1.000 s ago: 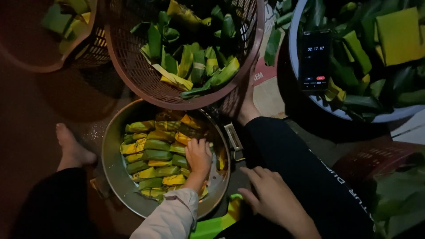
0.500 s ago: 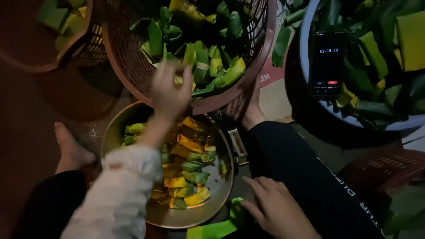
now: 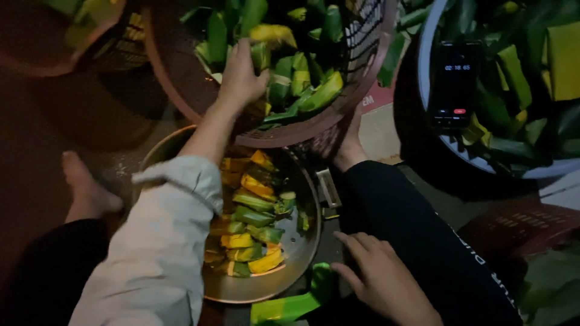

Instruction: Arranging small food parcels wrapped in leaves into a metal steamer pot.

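Taking the round metal pot [image 3: 290, 265] as the landmark: to its left a bare foot [image 3: 84, 190] rests flat on the dark floor, knee bent so the person can sit low over the work. Up from the pot's near-left rim, the left hand [image 3: 241, 75] stretches into the tilted reddish mesh basket [image 3: 338, 115] that overhangs the pot's far edge, fingers curled down onto the green leaf-wrapped parcels [image 3: 302, 84] heaped there; whether it has one gripped I cannot tell. Inside the pot, more parcels [image 3: 254, 217] lie packed in rows. Just right of the pot the right hand [image 3: 377, 274] lies spread and empty beside a folded leaf strip [image 3: 290, 305]. Far right, a phone [image 3: 453, 81] leans in a white-rimmed basin [image 3: 426, 66].
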